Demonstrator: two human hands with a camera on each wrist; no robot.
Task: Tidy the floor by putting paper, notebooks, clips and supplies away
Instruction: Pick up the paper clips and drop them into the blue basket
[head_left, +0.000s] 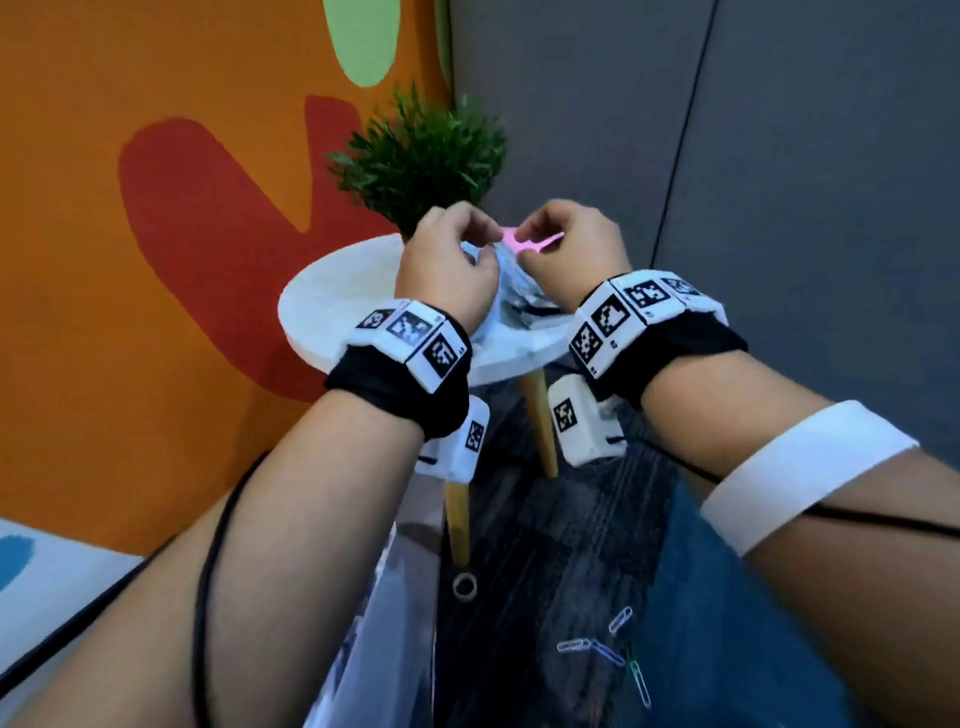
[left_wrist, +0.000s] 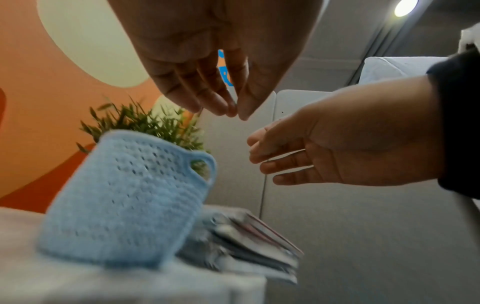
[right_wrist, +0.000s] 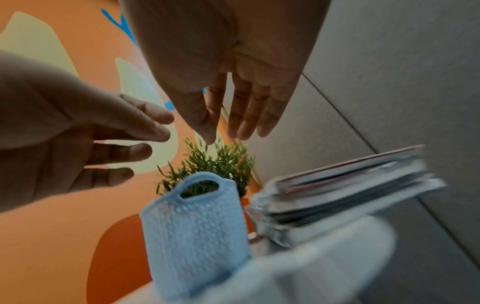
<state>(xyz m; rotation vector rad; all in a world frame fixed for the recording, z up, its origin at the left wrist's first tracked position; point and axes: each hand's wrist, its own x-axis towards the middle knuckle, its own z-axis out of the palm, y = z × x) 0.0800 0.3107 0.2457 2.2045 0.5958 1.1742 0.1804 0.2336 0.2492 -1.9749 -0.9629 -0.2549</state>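
— Clips (head_left: 618, 649) are lying where?
— Loose on the carpet, nearer me than the table (head_left: 332, 296).
— And your hands?
— My left hand (head_left: 447, 260) is hovering above the blue basket (left_wrist: 124, 205), fingertips meeting thumb; whether on anything, I cannot tell. A blurred pink thing (head_left: 511, 241) is showing between both hands. My right hand (head_left: 566, 249) is hanging slack-fingered over the notebooks (left_wrist: 246, 246), which are overhanging the table's right edge.
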